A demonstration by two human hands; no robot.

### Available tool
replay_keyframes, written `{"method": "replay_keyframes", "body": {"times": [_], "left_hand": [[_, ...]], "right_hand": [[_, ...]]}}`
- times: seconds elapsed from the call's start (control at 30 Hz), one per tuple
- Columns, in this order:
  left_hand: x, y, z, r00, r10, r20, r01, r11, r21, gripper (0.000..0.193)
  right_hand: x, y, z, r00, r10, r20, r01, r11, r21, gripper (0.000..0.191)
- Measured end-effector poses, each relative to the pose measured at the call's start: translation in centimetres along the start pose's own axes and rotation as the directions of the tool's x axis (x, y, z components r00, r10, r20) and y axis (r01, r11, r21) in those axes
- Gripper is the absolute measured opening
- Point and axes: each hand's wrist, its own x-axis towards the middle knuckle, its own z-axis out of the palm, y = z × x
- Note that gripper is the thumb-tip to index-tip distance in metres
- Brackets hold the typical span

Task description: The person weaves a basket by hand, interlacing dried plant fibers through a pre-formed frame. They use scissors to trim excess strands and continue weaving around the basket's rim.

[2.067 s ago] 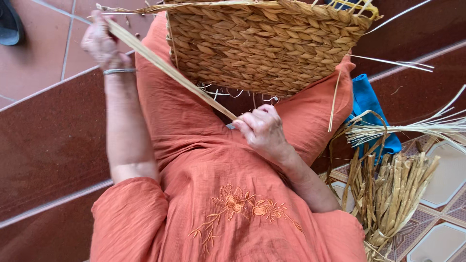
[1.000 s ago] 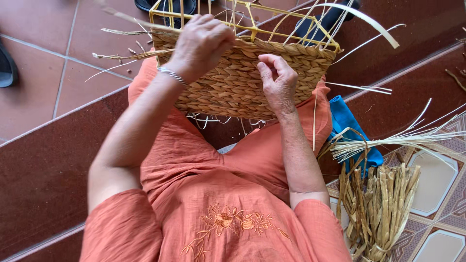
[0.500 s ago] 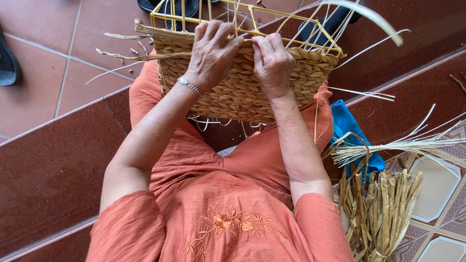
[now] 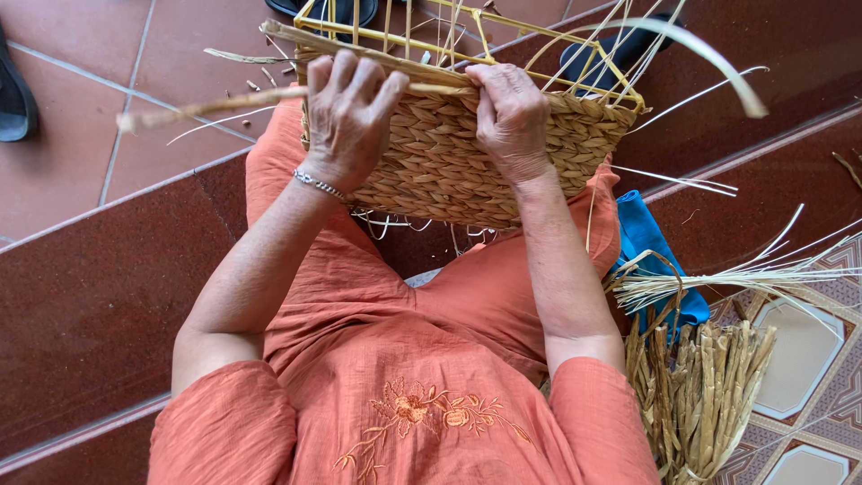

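Resting across the person's lap in the head view, the half-woven basket (image 4: 467, 153) sits tilted with its open top turned away from the body, its plaited straw wall facing the camera and the bare yellow wire frame (image 4: 503, 63) standing above the woven rows. The left hand (image 4: 348, 117) lies curled over the top edge of the weave, fingers bent and closed down on the rim, where a long flat straw strand (image 4: 215, 106) runs out to the left under them. The right hand (image 4: 510, 115) grips the same edge just beside it, fingers folded over the rim and thumb tucked behind.

Judging by its build, the basket is probably light and fairly stiff where the frame backs it, while the loose strands look dry, springy and easily creased. The firmest hold seems to be the rim by the wire, not the free ends.

A bundle of dried reeds (image 4: 700, 395) lies on the tiled floor (image 4: 81, 296) to the person's right, near a blue cloth (image 4: 651, 247).
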Motion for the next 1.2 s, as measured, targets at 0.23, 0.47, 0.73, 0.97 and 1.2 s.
{"method": "replay_keyframes", "body": {"times": [0.23,0.47,0.73,0.97,1.2], "left_hand": [[4.1,2.1,-0.8,0.950,0.097,-0.296,-0.062,0.990,0.126,0.020],[3.6,3.8,2.5,0.997,0.080,-0.003,-0.080,0.996,-0.036,0.021],[7.7,1.6,8.3,0.968,-0.235,0.088,0.251,0.917,-0.311,0.019],[3.0,2.9,4.2,0.806,-0.536,0.249,0.534,0.479,-0.697,0.011],[-0.2,5.8,1.0,0.941,-0.242,0.239,0.327,0.457,-0.827,0.005]], "right_hand": [[0.5,-0.7,-0.7,0.997,0.060,0.056,-0.061,0.998,0.027,0.013],[0.2,0.1,-0.1,0.988,0.144,0.054,-0.148,0.985,0.084,0.011],[0.7,-0.5,-0.3,0.979,0.196,0.059,-0.202,0.973,0.109,0.009],[0.6,-0.4,-0.2,0.983,0.181,-0.014,-0.177,0.974,0.141,0.006],[0.9,-0.3,0.9,0.992,0.110,-0.058,-0.107,0.993,0.045,0.006]]}}
